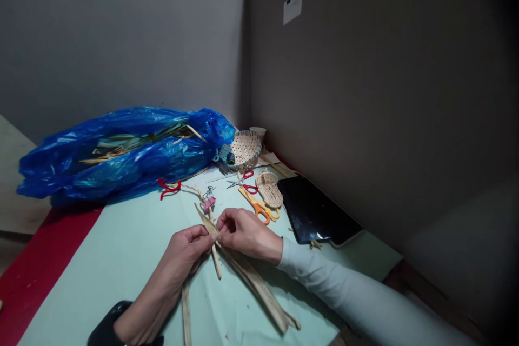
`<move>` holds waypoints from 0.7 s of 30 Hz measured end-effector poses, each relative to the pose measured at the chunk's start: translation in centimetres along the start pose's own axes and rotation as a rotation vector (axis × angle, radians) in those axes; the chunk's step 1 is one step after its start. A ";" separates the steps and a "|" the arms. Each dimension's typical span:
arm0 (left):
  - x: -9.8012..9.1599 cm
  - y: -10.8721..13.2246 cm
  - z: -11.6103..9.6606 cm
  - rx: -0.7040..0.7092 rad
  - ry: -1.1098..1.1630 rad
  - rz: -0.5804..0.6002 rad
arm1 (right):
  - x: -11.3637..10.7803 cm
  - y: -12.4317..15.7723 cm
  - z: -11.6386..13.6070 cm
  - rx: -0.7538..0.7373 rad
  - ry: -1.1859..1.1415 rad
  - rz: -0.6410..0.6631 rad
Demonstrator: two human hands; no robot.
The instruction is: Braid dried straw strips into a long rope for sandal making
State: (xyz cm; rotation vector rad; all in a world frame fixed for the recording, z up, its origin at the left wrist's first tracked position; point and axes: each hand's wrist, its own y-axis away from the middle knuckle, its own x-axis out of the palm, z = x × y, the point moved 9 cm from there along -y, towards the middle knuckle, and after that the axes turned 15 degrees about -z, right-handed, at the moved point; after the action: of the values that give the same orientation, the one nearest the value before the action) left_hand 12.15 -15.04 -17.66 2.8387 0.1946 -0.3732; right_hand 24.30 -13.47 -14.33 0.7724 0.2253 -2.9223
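A long, dried, straw-coloured leaf strip (255, 286) runs from the front of the table up to my fingers, its narrow end sticking out past them. My left hand (186, 251) pinches it from the left, thumb against fingers. From the right, my right hand (248, 233) grips it with bent fingers, close to the left fingertips. Just beyond my hands a pink binder clip (208, 204) sits on a braided cord (191, 189) tied with red yarn (169, 189). Narrower strips (216, 262) lie under and below my hands; their upper parts are hidden.
A blue plastic bag (121, 173) full of dried leaves lies at the back left. A woven basket (245, 148), red scissors (248, 175), orange scissors (259, 211), a woven oval piece (269, 189) and a black tablet (312, 211) sit at the right, near the wall.
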 end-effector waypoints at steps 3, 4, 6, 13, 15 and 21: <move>0.3 0.1 -0.2 -0.004 -0.005 0.024 | 0.2 -0.2 -0.6 0.040 -0.032 0.008; 0.4 0.1 -0.2 -0.012 -0.009 0.028 | 0.3 -0.2 -0.8 0.057 -0.044 0.010; 0.4 0.1 -0.1 -0.031 -0.014 0.030 | 0.4 -0.3 -1.1 0.079 -0.072 0.006; 0.0 0.1 0.2 -0.012 0.012 -0.006 | 0.4 -0.3 -1.3 0.093 -0.129 -0.013; 0.0 0.1 0.1 0.007 0.007 -0.006 | 0.6 -0.4 -1.4 0.102 -0.132 -0.010; 0.2 0.4 -0.4 0.000 0.024 -0.022 | 0.8 -0.4 -1.9 0.172 -0.171 -0.053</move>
State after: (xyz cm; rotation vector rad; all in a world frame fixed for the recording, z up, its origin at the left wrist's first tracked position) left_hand 12.48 -15.25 -17.23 2.8442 0.2304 -0.3439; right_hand 24.46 -12.76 -16.29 0.5400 -0.0213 -3.0669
